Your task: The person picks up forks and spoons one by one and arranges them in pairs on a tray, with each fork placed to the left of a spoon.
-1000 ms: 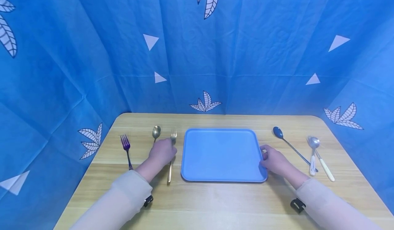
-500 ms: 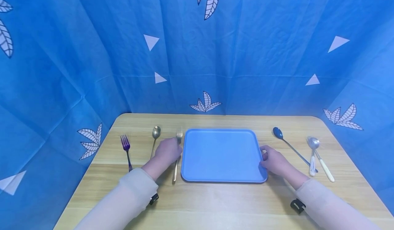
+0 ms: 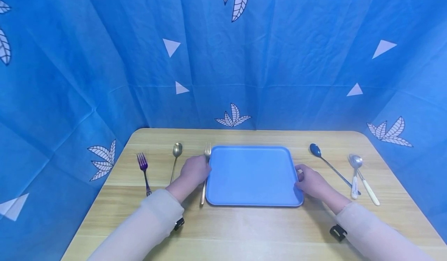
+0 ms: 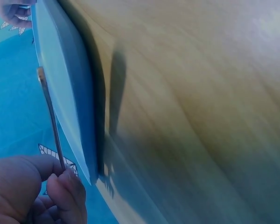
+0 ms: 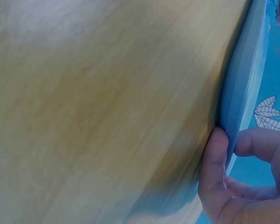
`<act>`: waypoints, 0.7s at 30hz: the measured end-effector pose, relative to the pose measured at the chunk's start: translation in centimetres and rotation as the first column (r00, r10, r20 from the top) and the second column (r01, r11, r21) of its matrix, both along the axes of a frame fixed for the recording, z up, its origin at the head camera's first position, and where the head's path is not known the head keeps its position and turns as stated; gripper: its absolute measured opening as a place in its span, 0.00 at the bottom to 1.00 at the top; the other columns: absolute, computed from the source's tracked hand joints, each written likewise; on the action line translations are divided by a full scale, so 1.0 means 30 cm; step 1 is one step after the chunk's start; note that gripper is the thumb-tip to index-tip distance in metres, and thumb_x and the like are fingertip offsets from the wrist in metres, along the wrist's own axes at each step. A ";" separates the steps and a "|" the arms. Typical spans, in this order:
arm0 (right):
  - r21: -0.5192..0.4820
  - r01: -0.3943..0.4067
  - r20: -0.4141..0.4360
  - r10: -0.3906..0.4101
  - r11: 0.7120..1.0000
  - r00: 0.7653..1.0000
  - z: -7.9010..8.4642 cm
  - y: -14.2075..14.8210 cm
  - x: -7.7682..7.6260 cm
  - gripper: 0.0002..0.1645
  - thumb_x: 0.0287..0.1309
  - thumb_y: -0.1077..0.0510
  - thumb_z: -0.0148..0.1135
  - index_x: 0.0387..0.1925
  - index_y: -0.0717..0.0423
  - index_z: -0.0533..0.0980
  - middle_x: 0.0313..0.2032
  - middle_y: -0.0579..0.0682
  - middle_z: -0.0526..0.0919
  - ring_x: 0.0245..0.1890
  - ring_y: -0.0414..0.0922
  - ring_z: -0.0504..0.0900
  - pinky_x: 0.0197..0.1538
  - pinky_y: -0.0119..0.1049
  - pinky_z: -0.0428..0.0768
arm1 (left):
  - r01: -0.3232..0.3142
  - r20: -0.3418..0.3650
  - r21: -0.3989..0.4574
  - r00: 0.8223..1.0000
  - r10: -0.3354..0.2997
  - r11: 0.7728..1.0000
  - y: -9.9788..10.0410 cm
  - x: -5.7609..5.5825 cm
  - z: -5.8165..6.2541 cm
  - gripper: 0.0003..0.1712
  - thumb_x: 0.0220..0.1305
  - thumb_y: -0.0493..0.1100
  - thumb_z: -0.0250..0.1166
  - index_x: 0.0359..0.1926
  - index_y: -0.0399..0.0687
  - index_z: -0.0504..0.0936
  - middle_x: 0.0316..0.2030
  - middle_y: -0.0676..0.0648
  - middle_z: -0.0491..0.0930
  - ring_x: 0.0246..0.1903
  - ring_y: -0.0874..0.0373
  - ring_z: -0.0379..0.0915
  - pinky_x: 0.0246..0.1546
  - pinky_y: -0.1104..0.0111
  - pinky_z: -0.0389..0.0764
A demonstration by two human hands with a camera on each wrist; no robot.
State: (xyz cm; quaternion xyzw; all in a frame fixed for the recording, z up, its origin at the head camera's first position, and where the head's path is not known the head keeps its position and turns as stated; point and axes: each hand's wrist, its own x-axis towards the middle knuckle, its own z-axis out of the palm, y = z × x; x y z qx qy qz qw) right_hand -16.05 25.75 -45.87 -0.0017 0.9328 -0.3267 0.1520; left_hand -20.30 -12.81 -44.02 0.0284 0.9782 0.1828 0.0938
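My left hand (image 3: 195, 170) pinches a slim fork (image 3: 207, 150) by its middle, just beside the left edge of a light blue rectangular tray (image 3: 253, 175). Silver tines point away from me, and the gold-toned handle points toward me. In the left wrist view the handle (image 4: 51, 112) rises from between thumb and forefinger, overlapping the tray's rim, and its shadow falls apart from it on the table. My right hand (image 3: 310, 181) grips the tray's right edge; in the right wrist view the thumb (image 5: 213, 168) lies against the outer wall with a finger over the rim.
On the left of the wooden table (image 3: 251, 234) lie a purple fork (image 3: 142, 163) and a gold-toned spoon (image 3: 177, 150). On the right are a dark blue long-handled spoon (image 3: 315, 150) and a white-handled fork and spoon (image 3: 357, 162) crossing. Blue patterned cloth (image 3: 279, 59) hangs behind and at both sides.
My left hand has moved right with the fork, from a gap left of the tray up to its left edge. The right hand and the tray stay where they were.
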 end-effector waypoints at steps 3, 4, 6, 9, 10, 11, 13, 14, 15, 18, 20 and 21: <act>-0.002 0.002 0.001 -0.002 1.000 1.000 0.000 0.000 0.000 0.39 0.54 0.69 0.63 0.66 0.75 0.59 0.38 0.60 0.80 0.30 0.47 0.80 0.32 0.40 0.82 | -0.003 0.006 0.008 1.000 0.003 1.000 0.010 -0.003 0.001 0.08 0.67 0.41 0.57 0.31 0.44 0.78 0.21 0.48 0.75 0.20 0.55 0.71 0.19 0.67 0.72; -0.002 0.003 0.001 -0.003 1.000 1.000 0.000 0.001 0.000 0.39 0.54 0.69 0.63 0.66 0.75 0.59 0.38 0.60 0.80 0.29 0.47 0.80 0.32 0.40 0.82 | -0.007 0.009 0.013 1.000 0.007 1.000 0.013 -0.004 0.000 0.08 0.66 0.41 0.57 0.33 0.43 0.79 0.21 0.47 0.75 0.20 0.55 0.71 0.19 0.67 0.72; -0.004 0.002 0.000 -0.002 1.000 1.000 0.000 0.001 0.000 0.39 0.54 0.69 0.63 0.66 0.75 0.59 0.38 0.60 0.80 0.29 0.47 0.80 0.32 0.40 0.82 | -0.010 0.010 0.017 1.000 0.010 1.000 0.018 -0.007 -0.003 0.08 0.66 0.41 0.58 0.37 0.41 0.81 0.22 0.47 0.75 0.20 0.55 0.72 0.19 0.66 0.72; -0.007 0.006 0.003 -0.006 1.000 1.000 -0.001 0.001 0.000 0.39 0.54 0.69 0.63 0.66 0.75 0.59 0.39 0.61 0.80 0.30 0.47 0.80 0.32 0.40 0.82 | -0.015 0.006 0.025 1.000 0.015 1.000 0.026 -0.012 -0.008 0.12 0.66 0.41 0.58 0.43 0.38 0.82 0.23 0.47 0.76 0.21 0.55 0.72 0.19 0.66 0.72; -0.008 0.006 0.005 -0.006 1.000 1.000 -0.001 0.001 -0.001 0.39 0.55 0.69 0.63 0.66 0.75 0.59 0.39 0.61 0.80 0.30 0.47 0.80 0.32 0.40 0.82 | -0.017 0.005 0.028 1.000 0.016 0.999 0.029 -0.014 -0.010 0.13 0.66 0.41 0.58 0.45 0.38 0.82 0.24 0.47 0.76 0.21 0.55 0.72 0.19 0.66 0.72; -0.008 0.006 0.007 -0.006 1.000 1.000 -0.001 0.001 -0.001 0.39 0.55 0.69 0.63 0.66 0.75 0.59 0.39 0.61 0.80 0.30 0.47 0.80 0.32 0.40 0.82 | -0.016 0.004 0.032 1.000 0.016 0.999 0.032 -0.014 -0.012 0.14 0.65 0.41 0.58 0.46 0.38 0.82 0.24 0.47 0.76 0.20 0.55 0.72 0.19 0.66 0.72; -0.006 0.009 0.010 -0.009 1.000 1.000 -0.001 0.000 -0.001 0.39 0.55 0.69 0.63 0.66 0.75 0.59 0.39 0.61 0.80 0.30 0.47 0.80 0.32 0.40 0.82 | -0.015 0.005 0.041 1.000 0.015 0.999 0.037 -0.016 -0.013 0.13 0.66 0.41 0.58 0.46 0.38 0.82 0.23 0.47 0.76 0.20 0.55 0.71 0.19 0.66 0.72; -0.006 0.009 0.010 -0.009 1.000 1.000 -0.001 0.000 -0.001 0.39 0.54 0.69 0.63 0.66 0.75 0.59 0.39 0.61 0.80 0.30 0.47 0.80 0.32 0.40 0.82 | -0.015 0.005 0.043 1.000 0.015 0.999 0.040 -0.017 -0.014 0.12 0.66 0.41 0.58 0.44 0.38 0.82 0.22 0.47 0.75 0.19 0.55 0.71 0.18 0.66 0.71; -0.005 0.010 0.010 -0.010 1.000 1.000 -0.001 0.000 0.000 0.39 0.54 0.69 0.63 0.66 0.75 0.59 0.39 0.61 0.80 0.30 0.47 0.80 0.32 0.40 0.82 | -0.016 0.007 0.046 1.000 0.016 0.999 0.043 -0.017 -0.015 0.11 0.66 0.41 0.58 0.42 0.38 0.82 0.21 0.47 0.75 0.19 0.56 0.71 0.18 0.67 0.71; -0.004 0.011 0.011 -0.011 1.000 1.000 -0.002 0.000 0.000 0.39 0.55 0.69 0.63 0.66 0.75 0.60 0.39 0.61 0.81 0.30 0.47 0.81 0.33 0.40 0.82 | -0.022 0.013 0.044 1.000 0.021 0.999 0.051 -0.019 -0.017 0.09 0.66 0.41 0.58 0.38 0.39 0.81 0.20 0.47 0.75 0.17 0.56 0.70 0.17 0.67 0.70; -0.007 0.011 0.013 -0.011 1.000 1.000 -0.002 0.000 0.000 0.39 0.55 0.69 0.63 0.66 0.75 0.60 0.39 0.61 0.81 0.31 0.47 0.81 0.33 0.40 0.82 | -0.028 0.016 0.044 0.999 0.027 0.999 0.057 -0.022 -0.019 0.10 0.66 0.41 0.58 0.39 0.39 0.82 0.20 0.47 0.74 0.17 0.57 0.70 0.16 0.68 0.70; -0.009 0.012 0.014 -0.012 1.000 1.000 -0.002 0.000 0.000 0.39 0.55 0.69 0.63 0.66 0.75 0.60 0.40 0.61 0.81 0.31 0.47 0.81 0.33 0.40 0.82 | -0.030 0.018 0.042 0.999 0.029 0.999 0.059 -0.023 -0.021 0.11 0.66 0.41 0.59 0.41 0.38 0.82 0.20 0.47 0.74 0.17 0.57 0.70 0.16 0.68 0.70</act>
